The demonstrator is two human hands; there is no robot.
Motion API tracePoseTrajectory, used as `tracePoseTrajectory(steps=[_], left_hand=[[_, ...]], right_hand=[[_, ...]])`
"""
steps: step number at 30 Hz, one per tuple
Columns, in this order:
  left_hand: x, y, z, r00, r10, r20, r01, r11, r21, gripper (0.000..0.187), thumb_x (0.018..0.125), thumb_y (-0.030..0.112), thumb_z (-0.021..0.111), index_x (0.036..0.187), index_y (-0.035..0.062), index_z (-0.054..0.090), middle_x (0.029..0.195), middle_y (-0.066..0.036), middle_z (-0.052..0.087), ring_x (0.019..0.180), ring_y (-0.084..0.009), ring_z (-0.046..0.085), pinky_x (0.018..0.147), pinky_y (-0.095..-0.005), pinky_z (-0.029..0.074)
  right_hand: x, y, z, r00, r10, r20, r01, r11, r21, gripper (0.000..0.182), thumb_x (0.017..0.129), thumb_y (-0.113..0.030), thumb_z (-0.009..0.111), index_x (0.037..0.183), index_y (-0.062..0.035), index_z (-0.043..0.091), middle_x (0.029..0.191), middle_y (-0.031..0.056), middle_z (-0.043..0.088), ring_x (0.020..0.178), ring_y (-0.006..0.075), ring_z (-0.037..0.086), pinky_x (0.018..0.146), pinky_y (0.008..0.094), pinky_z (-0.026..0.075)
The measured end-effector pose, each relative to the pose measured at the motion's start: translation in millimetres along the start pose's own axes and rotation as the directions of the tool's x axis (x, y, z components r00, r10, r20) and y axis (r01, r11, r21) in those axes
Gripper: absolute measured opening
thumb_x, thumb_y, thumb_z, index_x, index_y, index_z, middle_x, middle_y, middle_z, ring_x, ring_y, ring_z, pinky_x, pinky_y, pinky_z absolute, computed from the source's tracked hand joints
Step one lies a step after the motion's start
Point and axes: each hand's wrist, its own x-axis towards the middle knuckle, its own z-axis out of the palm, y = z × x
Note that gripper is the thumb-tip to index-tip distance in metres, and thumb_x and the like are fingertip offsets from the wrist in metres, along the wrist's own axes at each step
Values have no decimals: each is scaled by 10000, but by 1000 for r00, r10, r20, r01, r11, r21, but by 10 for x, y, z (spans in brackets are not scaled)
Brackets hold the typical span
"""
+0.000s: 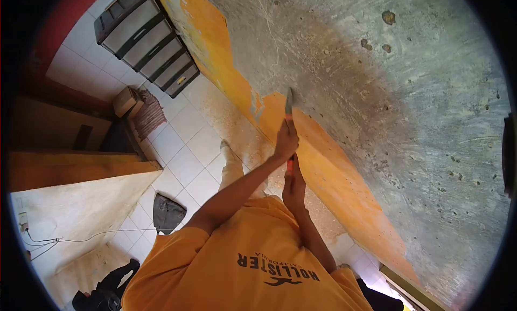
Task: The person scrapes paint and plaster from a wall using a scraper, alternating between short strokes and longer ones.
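"State of grip?"
"My left hand (287,141) grips the scraper (289,116); my right hand (294,187) is closed around the lower handle (290,164)."
"Position?"
"Blade (289,101) at the grey wall (431,122), beside the orange paint (323,144). Whether it touches, I cannot tell."

One tool (289,110), one cabinet (149,45), perhaps four drawers (179,78).

The bare left hand (287,141) is closed in a grip out in front of the body, its bare left forearm (239,188) reaching diagonally forward and inward from a short orange cloth sleeve (180,249). The bare right hand (294,187) is curled in a grip just behind it, nearer the chest, with the bare right forearm (316,238) angled slightly inward.
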Motion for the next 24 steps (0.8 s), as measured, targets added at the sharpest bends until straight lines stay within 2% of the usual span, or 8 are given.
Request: tracePoseTrajectory(steps=[1, 3, 7, 13, 15, 16, 19, 24], left_hand=[[70, 18, -63, 1000, -13, -21, 13, 1000, -13, 337, 1164, 443, 381, 954, 181, 410, 638, 57, 363, 442, -56, 360, 385, -269, 315], [35, 32, -133, 998, -59, 24, 61, 997, -50, 358, 1163, 456, 379, 945, 173, 411, 632, 55, 359, 438, -60, 357, 383, -273, 310], [-190, -46, -17, 996, -58, 73, 56, 998, 28, 442, 1157, 502, 346, 967, 119, 458, 623, 27, 404, 451, -94, 430, 402, -293, 363], [254, -62, -295, 992, -64, 112, 73, 994, -79, 519, 1136, 596, 316, 986, 130, 491, 627, 28, 424, 457, -110, 468, 420, -302, 405], [-92, -94, -81, 996, -83, 34, 82, 996, 39, 513, 1137, 589, 324, 987, 127, 488, 628, 24, 430, 456, -112, 473, 418, -302, 409], [-147, -113, -69, 982, -149, 114, 148, 989, 18, 523, 1132, 600, 322, 976, 128, 485, 629, 13, 436, 460, -116, 491, 421, -301, 421], [91, -26, -59, 999, 41, -24, -39, 996, 77, 535, 1134, 594, 317, 949, 119, 480, 628, 6, 432, 466, -129, 498, 435, -312, 445], [646, 208, -546, 982, -112, 153, 134, 982, -136, 524, 1143, 559, 329, 907, 121, 493, 646, -13, 487, 485, -146, 504, 464, -325, 472]], right_hand=[[45, -17, -1, 999, 11, 37, -10, 1000, -25, 568, 1080, -23, 402, 1633, 60, 306, 1523, 290, 545, 1202, 410, 667, 994, 421, 527], [-56, 58, 125, 989, 142, 45, -145, 985, 93, 577, 1070, -16, 414, 1634, 54, 310, 1417, 294, 582, 1088, 372, 623, 927, 412, 522], [-253, 30, 127, 995, 69, -78, -67, 997, 23, 579, 1076, -15, 417, 1644, 31, 319, 1171, 215, 672, 756, 186, 565, 727, 324, 508], [97, -255, 45, 950, 277, 142, -291, 952, 91, 621, 1041, 12, 422, 1645, 51, 284, 1500, 312, 539, 1285, 410, 628, 1073, 448, 499], [-199, -24, 143, 994, -63, -92, 61, 998, -30, 598, 1062, -10, 409, 1650, 26, 305, 1520, 290, 540, 1249, 366, 650, 1084, 424, 489], [-260, -126, 37, 983, 181, 3, -179, 970, 162, 574, 1059, -13, 423, 1625, 39, 347, 1551, 304, 503, 1499, 422, 454, 1237, 479, 334], [50, -22, -37, 990, -119, -77, 118, 993, -23, 551, 1076, -32, 405, 1623, 21, 371, 1442, 283, 582, 1288, 396, 626, 1115, 460, 475], [495, -204, 2, 962, 240, 134, -269, 923, 277, 573, 1054, -41, 497, 1622, -52, 419, 1310, 194, 611, 990, 226, 628, 841, 328, 504]])
